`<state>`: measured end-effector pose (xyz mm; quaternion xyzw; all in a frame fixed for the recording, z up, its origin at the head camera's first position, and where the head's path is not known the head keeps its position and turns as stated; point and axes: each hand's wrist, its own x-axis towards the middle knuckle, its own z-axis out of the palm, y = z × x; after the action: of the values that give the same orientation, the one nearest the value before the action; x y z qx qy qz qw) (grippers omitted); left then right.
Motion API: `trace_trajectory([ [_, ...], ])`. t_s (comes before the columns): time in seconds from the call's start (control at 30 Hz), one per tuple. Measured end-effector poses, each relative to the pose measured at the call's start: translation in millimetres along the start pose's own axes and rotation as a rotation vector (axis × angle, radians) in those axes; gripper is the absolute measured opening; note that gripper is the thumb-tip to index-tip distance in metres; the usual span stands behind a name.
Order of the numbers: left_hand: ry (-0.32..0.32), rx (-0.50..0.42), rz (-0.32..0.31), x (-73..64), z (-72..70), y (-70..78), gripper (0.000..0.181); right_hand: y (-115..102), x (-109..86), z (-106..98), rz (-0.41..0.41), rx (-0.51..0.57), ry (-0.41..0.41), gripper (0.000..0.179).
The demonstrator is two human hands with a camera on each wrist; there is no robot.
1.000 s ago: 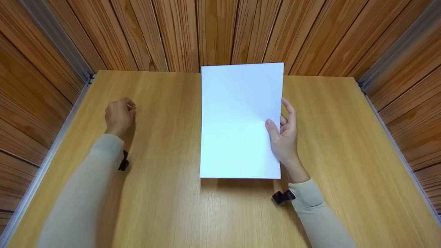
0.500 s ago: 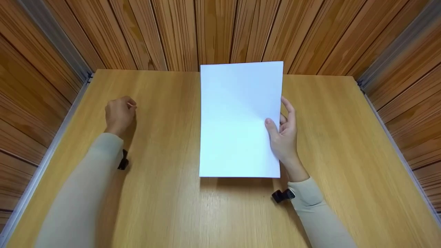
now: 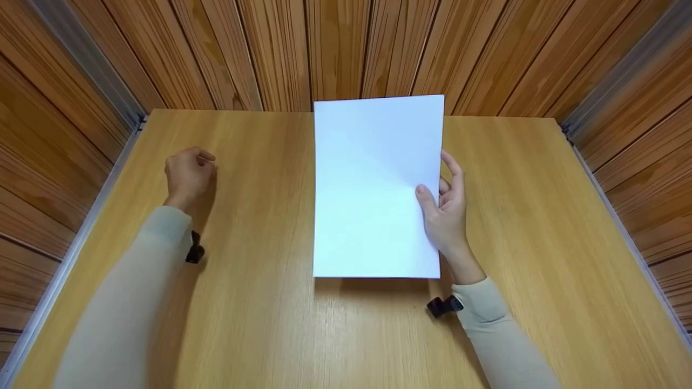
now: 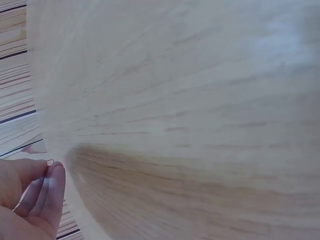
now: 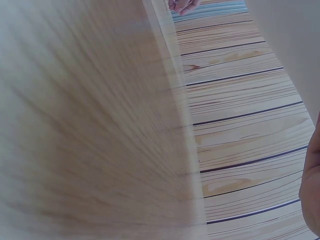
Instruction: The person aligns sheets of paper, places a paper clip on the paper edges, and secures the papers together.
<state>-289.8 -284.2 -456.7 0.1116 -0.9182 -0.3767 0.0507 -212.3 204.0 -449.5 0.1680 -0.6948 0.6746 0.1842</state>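
White paper [image 3: 373, 162] is held upright in portrait format by my right hand [image 3: 448, 216], thumb on the front near the right edge, other fingers behind. Its lower edge casts a shadow on the table. In the right wrist view the paper [image 5: 292, 55] shows at the upper right, with part of the right hand [image 5: 312, 190] at the edge. My left hand [image 3: 189, 173] stays over the left of the table, fingers curled, thumb and index fingertips together. The left wrist view shows a tiny thin loop, like a paper clip's end [image 4: 50, 162], pinched at those fingertips; the rest is hidden.
A light wooden table [image 3: 259, 324] lies under both hands. Wood-plank walls [image 3: 281, 54] stand behind it and at both sides, with metal rails [image 3: 65, 254] along the side edges. Each wrist carries a small black camera [image 3: 444, 307].
My left hand has shifted slightly away from me, turning a little so the gap behind the pinched fingers shows more. The right hand and the paper are almost still.
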Motion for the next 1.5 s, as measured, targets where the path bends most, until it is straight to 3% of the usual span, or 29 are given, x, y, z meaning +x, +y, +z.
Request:
trace_trajectory([
  [0.37,-0.038,-0.083,-0.046,-2.4,-1.1,14.6,0.024,-0.6,-0.2,2.0,0.009,0.000,0.000,0.066],
  [0.5,-0.013,-0.101,-0.001,-2.7,1.0,23.8,0.022,-1.5,-0.1,3.3,0.027,0.017,-0.004,0.066],
  [0.67,0.021,-0.124,0.085,-1.6,3.9,41.6,0.017,-1.7,-0.4,3.6,0.033,0.017,-0.003,0.066],
  [0.87,0.025,-0.154,0.138,-0.8,7.0,68.9,0.016,-0.5,-0.7,2.9,0.018,0.001,-0.009,0.066],
  [1.27,-0.008,-0.214,0.173,-2.4,12.3,114.6,0.016,-0.8,-1.4,3.7,-0.003,0.002,-0.008,0.065],
  [1.5,-0.053,-0.377,0.145,-4.0,10.5,134.1,0.013,0.1,-2.2,5.8,0.004,0.000,-0.018,0.066],
])
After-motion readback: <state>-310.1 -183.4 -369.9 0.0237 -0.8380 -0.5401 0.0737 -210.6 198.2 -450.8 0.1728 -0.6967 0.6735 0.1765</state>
